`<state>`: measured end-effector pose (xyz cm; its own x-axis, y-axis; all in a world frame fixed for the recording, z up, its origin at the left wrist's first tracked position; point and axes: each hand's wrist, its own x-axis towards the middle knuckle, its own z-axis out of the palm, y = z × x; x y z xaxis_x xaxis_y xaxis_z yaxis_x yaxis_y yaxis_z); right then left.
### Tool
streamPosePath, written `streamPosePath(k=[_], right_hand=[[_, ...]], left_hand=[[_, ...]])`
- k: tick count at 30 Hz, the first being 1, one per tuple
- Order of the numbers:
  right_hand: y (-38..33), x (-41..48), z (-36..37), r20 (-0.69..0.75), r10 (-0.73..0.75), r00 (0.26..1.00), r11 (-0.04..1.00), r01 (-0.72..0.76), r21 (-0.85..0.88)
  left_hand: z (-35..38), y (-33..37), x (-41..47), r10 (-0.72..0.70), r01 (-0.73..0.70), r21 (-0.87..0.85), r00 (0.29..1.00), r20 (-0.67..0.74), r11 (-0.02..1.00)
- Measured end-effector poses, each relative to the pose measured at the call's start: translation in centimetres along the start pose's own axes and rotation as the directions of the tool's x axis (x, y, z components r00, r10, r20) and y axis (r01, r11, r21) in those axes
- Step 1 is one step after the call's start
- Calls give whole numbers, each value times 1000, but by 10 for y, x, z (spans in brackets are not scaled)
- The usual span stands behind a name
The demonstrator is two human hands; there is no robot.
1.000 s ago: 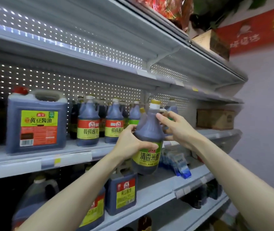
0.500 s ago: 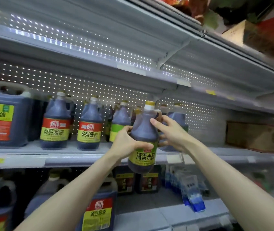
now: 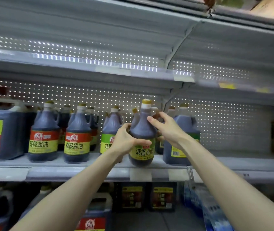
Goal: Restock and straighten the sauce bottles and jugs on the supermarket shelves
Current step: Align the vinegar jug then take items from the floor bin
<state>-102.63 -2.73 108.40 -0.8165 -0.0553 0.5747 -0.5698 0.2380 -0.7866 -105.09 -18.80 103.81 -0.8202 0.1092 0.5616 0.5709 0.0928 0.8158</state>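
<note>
The vinegar bottle has risen since a second ago; its base now meets the shelf lip. The left hand wraps its belly, bearing weight. The right hand holds its shoulder, likely steering it between the green-label bottle behind the left hand and the jug behind the right.

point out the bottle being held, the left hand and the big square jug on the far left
held bottle (image 3: 141,130): head view, dark body above the label
left hand (image 3: 124,141): head view, back of the hand
big square jug (image 3: 9,130): head view, dark front beside its label
</note>
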Motion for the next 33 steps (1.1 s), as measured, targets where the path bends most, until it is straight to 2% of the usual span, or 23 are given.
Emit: streamPosePath(k=[12,18,26,33], right_hand=[[36,41,-8,2,22,1000,999,-22,25],[49,53,-19,21,43,999,999,-43,8],[71,70,-25,76,159,984,987,-157,-28],[88,72,-28,69,175,982,984,-176,14]], left_hand=[[13,-26,46,-14,12,50,999,34,999],[29,-39,54,-92,92,7,995,37,996],[39,-42,56,-183,186,-94,982,35,978],[46,-48,61,-199,201,-110,980,27,973]])
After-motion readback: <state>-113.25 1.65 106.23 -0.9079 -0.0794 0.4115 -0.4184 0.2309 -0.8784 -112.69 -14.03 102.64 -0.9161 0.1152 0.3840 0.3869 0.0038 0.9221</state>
